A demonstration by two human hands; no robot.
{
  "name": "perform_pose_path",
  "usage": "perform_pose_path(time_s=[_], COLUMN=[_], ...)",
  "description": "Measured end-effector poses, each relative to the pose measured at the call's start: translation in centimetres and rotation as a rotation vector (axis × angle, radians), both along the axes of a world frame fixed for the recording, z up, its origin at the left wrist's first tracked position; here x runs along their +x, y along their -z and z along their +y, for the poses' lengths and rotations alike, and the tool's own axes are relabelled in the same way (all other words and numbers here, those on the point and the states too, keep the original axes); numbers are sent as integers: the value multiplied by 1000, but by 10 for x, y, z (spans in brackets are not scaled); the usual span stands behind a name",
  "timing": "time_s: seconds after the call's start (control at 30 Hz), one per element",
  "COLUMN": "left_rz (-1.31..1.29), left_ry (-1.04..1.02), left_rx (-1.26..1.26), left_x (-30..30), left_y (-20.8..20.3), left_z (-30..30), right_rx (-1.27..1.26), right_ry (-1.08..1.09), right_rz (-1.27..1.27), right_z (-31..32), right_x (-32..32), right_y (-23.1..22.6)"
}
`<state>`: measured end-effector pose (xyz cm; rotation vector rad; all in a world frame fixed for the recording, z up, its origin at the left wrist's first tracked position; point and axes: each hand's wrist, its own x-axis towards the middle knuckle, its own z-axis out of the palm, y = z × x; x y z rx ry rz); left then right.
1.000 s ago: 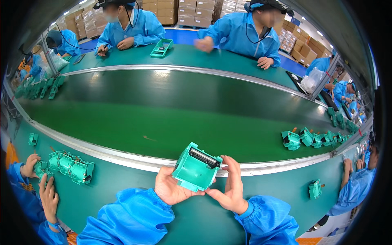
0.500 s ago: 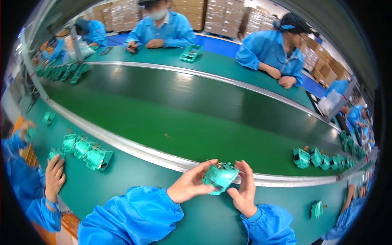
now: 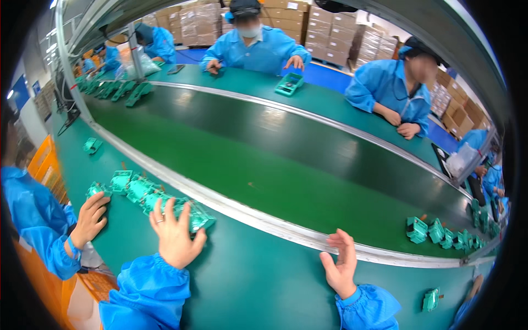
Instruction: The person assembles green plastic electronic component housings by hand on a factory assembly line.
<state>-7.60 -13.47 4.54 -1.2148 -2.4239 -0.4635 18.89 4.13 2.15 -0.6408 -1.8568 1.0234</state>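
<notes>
My left hand [image 3: 177, 235] reaches out at the left, fingers spread over the near end of a row of green plastic housings [image 3: 140, 190]. The fingertips partly cover the endmost housing [image 3: 201, 219], whose front corner shows beside my thumb; whether they press on it I cannot tell. My right hand [image 3: 342, 265] hovers by the metal rail with its fingers loosely curled and apart, holding nothing. Left of the row, a co-worker's hand [image 3: 91, 217] rests on another green housing [image 3: 98, 190].
A metal rail [image 3: 247, 223] borders the green conveyor belt [image 3: 247, 159]. Several housings [image 3: 417, 230] stand on the belt at the right. Single housings lie on my bench, one at right [image 3: 431, 300], one far left [image 3: 92, 145]. Co-workers sit across, near a green tray [image 3: 289, 84].
The green housing that both hands held is out of my right hand. My left hand has swung left to the row, which is now longer at its near end. The view has shifted left.
</notes>
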Motion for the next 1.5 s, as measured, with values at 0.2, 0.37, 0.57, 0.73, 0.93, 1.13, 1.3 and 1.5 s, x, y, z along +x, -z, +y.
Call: perform_pose_path(time_s=[0.2,0.37,0.57,0.73,0.93,1.13,1.3,1.5], left_rz=[-24,-175,-40,-200,-535,-900,-1502,-2039], left_ry=[-27,-1,-220,412,864,1093,1040,1007], left_rx=[65,61,35,138,287,241,248,383], left_x=[-24,-55,-42,18,92,134,130,121], left_y=[18,22,4,-19,-8,12,29,20], left_z=[-16,-12,10,45,104,130,131,134], right_rx=[82,281,156,87,82,211,405,500], right_ry=[110,515,965,630,631,718,473,262], right_rz=[-9,-312,-607,-480,-578,-682,-470,-367], right_z=[24,95,137,156,141,127,82,25], right_x=[8,82,185,218,184,158,72,25], right_y=[-15,-41,-11,4,-9,-12,-31,-36])
